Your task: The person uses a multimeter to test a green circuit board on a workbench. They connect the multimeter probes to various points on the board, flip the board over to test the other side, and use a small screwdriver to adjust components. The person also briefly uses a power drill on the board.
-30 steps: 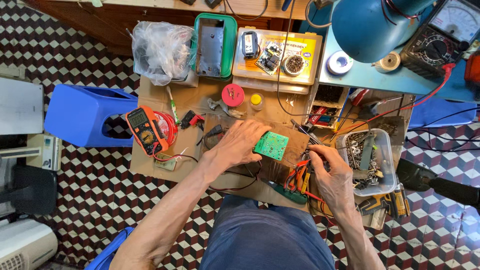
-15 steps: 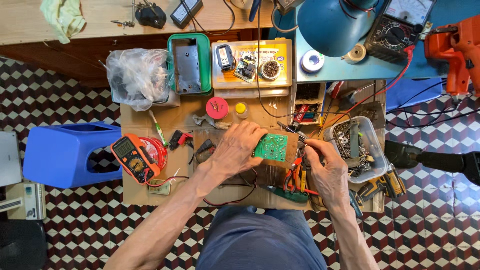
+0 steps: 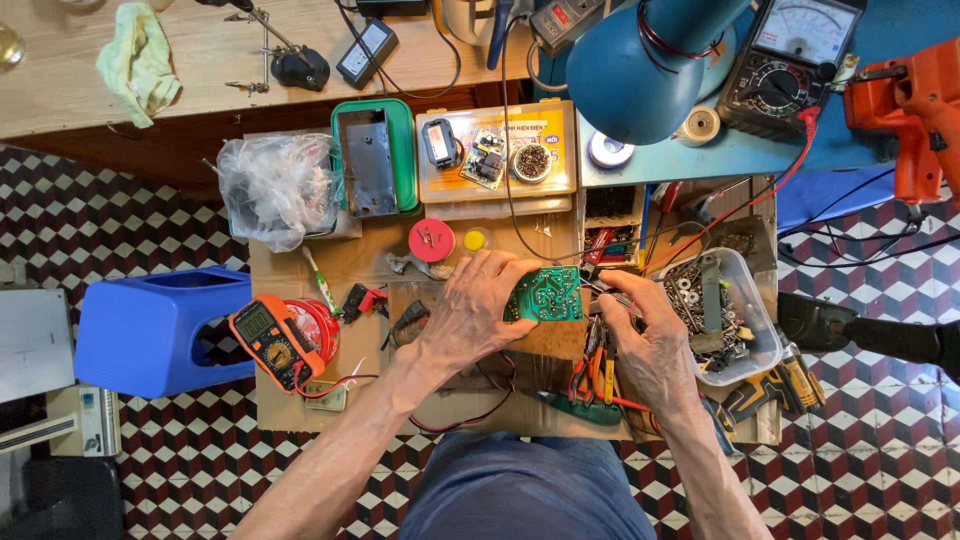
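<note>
Left hand (image 3: pixel 470 315) closed on a green circuit board (image 3: pixel 545 295); right hand (image 3: pixel 650 340), just right of the board, pinching a thin metal tool (image 3: pixel 600 290) against its edge.

Left hand (image 3: pixel 478 315) covers left edge of small green rectangular circuit board (image 3: pixel 545 295). What right hand (image 3: pixel 652 338) pinches beside board: too small to tell. Orange power drill (image 3: pixel 915 105), far right of board, cut off by edge.

Cardboard-topped bench (image 3: pixel 300 265) under multimeter (image 3: pixel 268 340)
</note>
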